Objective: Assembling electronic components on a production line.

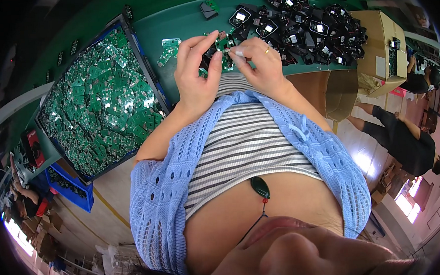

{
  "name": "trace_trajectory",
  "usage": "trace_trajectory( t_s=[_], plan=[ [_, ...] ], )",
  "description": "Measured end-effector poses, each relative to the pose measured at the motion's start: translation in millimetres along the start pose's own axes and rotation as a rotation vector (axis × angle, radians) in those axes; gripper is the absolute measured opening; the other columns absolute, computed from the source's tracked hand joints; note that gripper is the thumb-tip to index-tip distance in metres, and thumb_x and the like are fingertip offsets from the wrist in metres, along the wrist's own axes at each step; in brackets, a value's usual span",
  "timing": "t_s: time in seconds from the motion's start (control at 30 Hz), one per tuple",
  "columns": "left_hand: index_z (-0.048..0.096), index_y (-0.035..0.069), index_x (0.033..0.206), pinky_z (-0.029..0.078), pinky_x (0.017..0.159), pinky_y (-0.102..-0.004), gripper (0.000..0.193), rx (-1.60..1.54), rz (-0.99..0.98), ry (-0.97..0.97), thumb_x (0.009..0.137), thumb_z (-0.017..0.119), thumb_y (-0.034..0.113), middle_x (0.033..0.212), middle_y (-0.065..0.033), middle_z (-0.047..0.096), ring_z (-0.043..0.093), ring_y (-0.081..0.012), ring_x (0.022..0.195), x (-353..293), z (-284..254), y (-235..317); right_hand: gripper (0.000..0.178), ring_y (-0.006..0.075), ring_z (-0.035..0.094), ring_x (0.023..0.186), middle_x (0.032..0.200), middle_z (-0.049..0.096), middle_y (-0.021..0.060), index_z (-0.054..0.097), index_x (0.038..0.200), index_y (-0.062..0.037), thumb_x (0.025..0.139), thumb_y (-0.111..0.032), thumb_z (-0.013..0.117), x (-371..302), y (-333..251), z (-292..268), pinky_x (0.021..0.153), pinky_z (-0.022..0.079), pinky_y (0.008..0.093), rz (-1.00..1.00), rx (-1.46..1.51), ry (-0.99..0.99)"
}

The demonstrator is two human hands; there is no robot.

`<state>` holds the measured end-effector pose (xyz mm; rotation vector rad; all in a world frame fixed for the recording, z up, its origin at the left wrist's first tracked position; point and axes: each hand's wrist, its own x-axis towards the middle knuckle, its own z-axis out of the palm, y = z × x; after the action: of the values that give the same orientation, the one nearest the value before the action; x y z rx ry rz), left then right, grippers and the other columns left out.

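Observation:
Both of my hands meet over the green table's near edge, around a small green circuit board [224,42]. My left hand [196,71] grips the board's left side between thumb and fingers; a dark part shows beneath that hand, its shape mostly hidden. From the right, my right hand [263,67] pinches at the board's right edge with thumb and forefinger. White coverings show on its fingertips, and a ring is on one finger. Whether a smaller part sits in that pinch cannot be made out. Loose green circuit boards [168,51] lie just left of my left hand.
A large black-rimmed tray [151,73] heaped with green boards stands at left. Black plastic housings [299,32] pile up at right, beside a cardboard box [373,42]. One black housing [208,10] lies farther back. A blue bin [82,199] is below the tray. Other people are in the background.

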<state>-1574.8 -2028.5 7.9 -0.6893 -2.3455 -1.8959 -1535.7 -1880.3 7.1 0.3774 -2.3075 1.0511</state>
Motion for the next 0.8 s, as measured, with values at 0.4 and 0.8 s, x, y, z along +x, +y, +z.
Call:
trace_trajectory(
  t_s=[0.4,0.8],
  plan=[
    [0.058,0.008,0.105,0.046,0.065,-0.0277,0.031,0.083,0.132,0.011,0.074,0.06,0.005,0.095,-0.0095,0.052,0.054,-0.0205,0.079,4.1,-1.1,4.0,0.021,0.0172,0.055,0.057,0.072,0.057,0.0093,0.055,0.082,-0.0009,0.065,0.006,0.065,-0.2,0.6,0.6,0.046,0.044,0.0242,-0.045,-0.032,0.019],
    [0.058,0.007,0.103,0.047,0.066,-0.0282,0.033,0.056,0.2,0.005,0.072,0.061,0.001,0.094,-0.01,0.055,0.056,-0.0217,0.081,3.3,-1.4,3.0,0.013,0.0165,0.055,0.06,0.069,0.055,0.0084,0.053,0.079,-0.0019,0.071,0.001,0.062,-0.1,-8.7,-4.2,0.05,0.044,0.0262,0.215,0.112,-0.04]
  ],
)
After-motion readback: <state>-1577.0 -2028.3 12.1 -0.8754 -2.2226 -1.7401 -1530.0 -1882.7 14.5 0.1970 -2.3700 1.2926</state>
